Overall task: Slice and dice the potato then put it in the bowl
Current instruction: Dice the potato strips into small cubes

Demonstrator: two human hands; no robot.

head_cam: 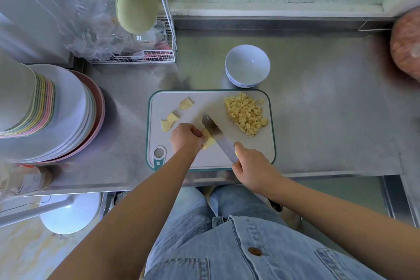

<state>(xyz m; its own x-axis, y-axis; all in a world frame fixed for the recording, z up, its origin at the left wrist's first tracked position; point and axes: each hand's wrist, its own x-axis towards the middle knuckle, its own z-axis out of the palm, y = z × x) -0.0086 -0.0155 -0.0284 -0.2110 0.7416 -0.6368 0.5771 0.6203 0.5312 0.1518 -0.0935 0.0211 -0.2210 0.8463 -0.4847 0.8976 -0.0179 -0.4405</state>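
Note:
A white cutting board [259,150] with a teal rim lies on the steel counter. My left hand [185,137] holds a pale yellow potato piece [208,140] down on the board with curled fingers. My right hand [251,167] grips the handle of a knife [216,133], and the blade rests against that piece. A heap of diced potato [246,113] lies at the board's right. Three potato slices [172,118] sit at its left. A white bowl [247,65] stands just behind the board with nothing visible inside.
Stacked plates [68,116] stand at the left. A wire rack [141,57] with plastic wrap and a green sponge stands behind them. A reddish round object [406,45] sits at the far right. The counter's front edge runs just below the board.

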